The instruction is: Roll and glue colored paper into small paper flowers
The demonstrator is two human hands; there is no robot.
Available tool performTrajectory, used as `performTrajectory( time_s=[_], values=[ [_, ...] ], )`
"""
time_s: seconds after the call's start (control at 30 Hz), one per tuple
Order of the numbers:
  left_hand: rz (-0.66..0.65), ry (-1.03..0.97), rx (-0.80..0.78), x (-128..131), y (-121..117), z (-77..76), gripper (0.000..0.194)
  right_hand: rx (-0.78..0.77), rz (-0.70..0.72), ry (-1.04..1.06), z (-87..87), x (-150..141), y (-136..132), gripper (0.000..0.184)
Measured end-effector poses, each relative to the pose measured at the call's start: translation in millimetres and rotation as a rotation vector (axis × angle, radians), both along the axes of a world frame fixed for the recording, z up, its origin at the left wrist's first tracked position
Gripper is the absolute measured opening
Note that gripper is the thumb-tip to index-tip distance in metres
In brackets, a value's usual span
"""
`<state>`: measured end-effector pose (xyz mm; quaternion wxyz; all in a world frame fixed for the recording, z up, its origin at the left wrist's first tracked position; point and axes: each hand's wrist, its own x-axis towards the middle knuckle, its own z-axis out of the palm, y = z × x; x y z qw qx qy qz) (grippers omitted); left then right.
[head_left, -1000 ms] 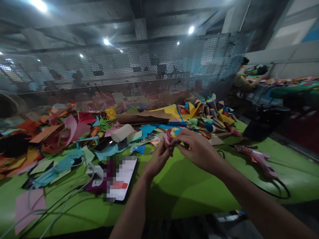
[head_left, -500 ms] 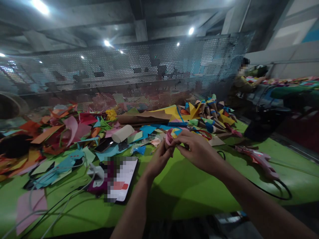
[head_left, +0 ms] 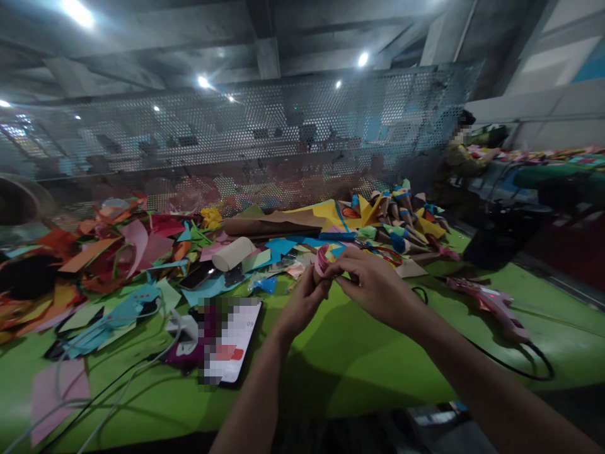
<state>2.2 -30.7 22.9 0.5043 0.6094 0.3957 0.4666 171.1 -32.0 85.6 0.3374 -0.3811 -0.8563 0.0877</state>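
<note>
Just above the green tabletop [head_left: 340, 340], my left hand [head_left: 307, 296] is closed around a small piece of rolled pink paper [head_left: 322, 257], its layered rim showing above the fingers. My right hand [head_left: 371, 277] meets it from the right, thumb and fingers pinched together at the paper's side. The fingertips partly cover the roll, so its lower end is hidden. Behind the hands lie red-handled scissors [head_left: 391, 255] and blue paper scraps [head_left: 283, 249]. A pink glue gun [head_left: 491, 306] with a lit red light rests to the right.
A lit phone [head_left: 236, 347] lies left of my forearm, near a white charger [head_left: 188, 328] and cables. Coloured paper scraps [head_left: 137, 246] cover the left side. Brown paper cones [head_left: 401, 217] are heaped at the back right, before a perforated metal screen [head_left: 265, 139]. A person [head_left: 460, 157] works beyond.
My hands and the rolled pink paper stay almost in place, with barely any finger movement. The person in the background has shifted an arm slightly.
</note>
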Motion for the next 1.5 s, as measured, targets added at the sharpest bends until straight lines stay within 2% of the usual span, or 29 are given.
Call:
performTrajectory(
  time_s=[0.3, 0.6, 0.8, 0.97, 1.17, 1.37, 1.5],
  values=[
    [-0.089, -0.060, -0.020, -6, 1, -4.1, 0.008, -0.015, -0.008, 0.001, 1.0, 0, 3, 0.022],
    [-0.100, -0.098, -0.023, -5, 0, 0.0, 0.018, 0.002, -0.015, 0.003, 0.6, 1, 5, 0.021],
    [-0.108, -0.192, -0.030, -5, 4, -7.5, 0.015, 0.065, -0.006, 0.045, 3.1, 4, 6, 0.020],
    [-0.098, -0.296, -0.103, -6, 7, -9.7, 0.037, 0.098, -0.040, 0.177, 3.1, 16, 4, 0.013],
    [-0.027, -0.300, -0.078, -9, 10, -11.2, 0.026, 0.028, -0.062, 0.171, -13.1, 34, 1, 0.012],
    [0.085, -0.262, -0.032, -13, 15, -17.4, 0.044, -0.092, -0.068, 0.176, -36.4, 49, -10, 0.012],
    [0.076, -0.247, -0.046, -15, 16, -20.0, 0.038, -0.208, -0.050, 0.148, -58.5, 57, -24, 0.014]
  ],
)
